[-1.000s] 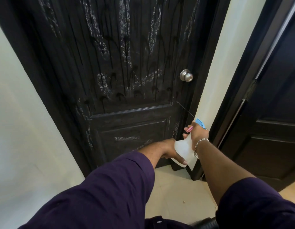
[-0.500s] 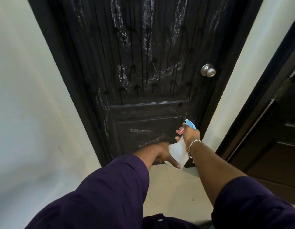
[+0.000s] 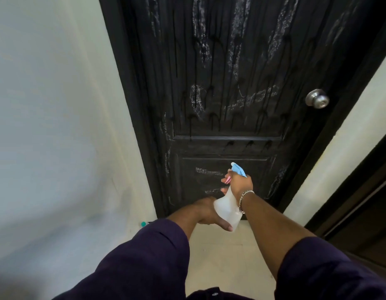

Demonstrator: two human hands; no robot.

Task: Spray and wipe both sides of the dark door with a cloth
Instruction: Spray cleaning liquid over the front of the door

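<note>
The dark panelled door fills the upper middle of the head view, streaked with white foam and dark drip lines. My right hand grips the neck of a translucent spray bottle with a blue nozzle and pink trigger, pointed at the door's lower panel. Under the bottle's base, my left hand cups and supports it. No cloth is in view.
A silver round knob sits at the door's right edge. A pale wall runs along the left, and a second dark door stands at the right. Pale floor tiles lie below. A small teal object rests by the door's lower left corner.
The view has swung left, so the door and knob sit further right. Both hands with the bottle have shifted left, from near the door's right edge to in front of the lower panel.
</note>
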